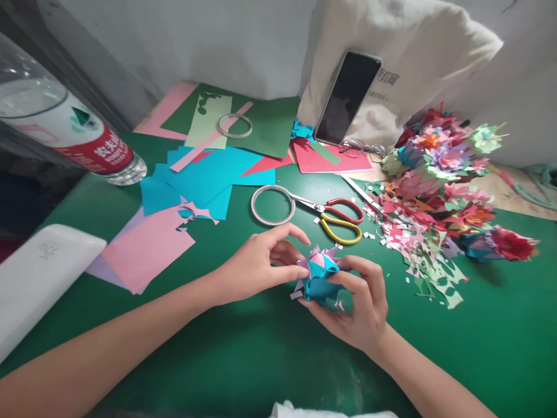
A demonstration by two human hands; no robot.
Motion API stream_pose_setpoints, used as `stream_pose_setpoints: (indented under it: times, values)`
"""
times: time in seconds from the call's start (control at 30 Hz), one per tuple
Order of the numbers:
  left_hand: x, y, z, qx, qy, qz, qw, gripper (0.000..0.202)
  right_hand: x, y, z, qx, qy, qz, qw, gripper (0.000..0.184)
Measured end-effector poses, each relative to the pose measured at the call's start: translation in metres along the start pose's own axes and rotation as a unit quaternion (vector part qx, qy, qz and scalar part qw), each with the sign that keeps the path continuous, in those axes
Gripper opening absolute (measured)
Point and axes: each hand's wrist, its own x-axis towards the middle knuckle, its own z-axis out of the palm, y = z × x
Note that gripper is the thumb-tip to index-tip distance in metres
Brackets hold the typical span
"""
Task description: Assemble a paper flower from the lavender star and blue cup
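Green table (226,371): fingers of right hand (366,319) pinch flower (321,283); left hand (252,261) touches it, fingers curled, pinch unclear. Bottle (73,130), well left of fingers, contains clear liquid (32,97).

Roomiest bit is nearer the person than the scissors (319,208): bare green table (243,354) there, easy sliding. Just in front of them, though, the left hand (261,258), right hand (363,293) and the blue piece (322,284) between them block the way. Tape ring (253,204) crowds their tip on the left, scraps (402,229) and flowers (452,157) hem in the right. Behind them, phone (348,98) and bag (404,46) stand like a wall. Bottle's (96,136) tall, well left of them.
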Motion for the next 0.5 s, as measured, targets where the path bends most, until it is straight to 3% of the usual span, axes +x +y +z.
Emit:
stream_pose_setpoints:
  times: [0.13, 0.23, 0.3, 0.37, 0.5]
  values:
    - [0.005, -0.009, 0.001, -0.041, -0.008, 0.036, 0.998, 0.037, 0.001, 0.006, 0.005, 0.01, 0.026, 0.011, 1.0, 0.037]
    - [0.007, -0.013, 0.007, -0.026, -0.014, 0.09, 0.996, 0.065, 0.002, 0.009, 0.012, -0.016, 0.046, 0.036, 0.998, 0.033]
    - [0.008, -0.016, 0.015, -0.007, 0.03, 0.083, 0.996, 0.074, 0.004, 0.009, 0.016, -0.043, 0.057, 0.042, 0.997, 0.03]
    - [0.007, -0.019, 0.023, -0.001, 0.104, 0.061, 0.993, 0.062, 0.004, 0.008, 0.018, -0.054, 0.06, 0.042, 0.996, 0.031]
    - [0.008, -0.025, 0.03, -0.04, 0.176, 0.083, 0.98, 0.049, 0.003, 0.01, 0.017, 0.017, 0.073, 0.051, 0.996, 0.048]
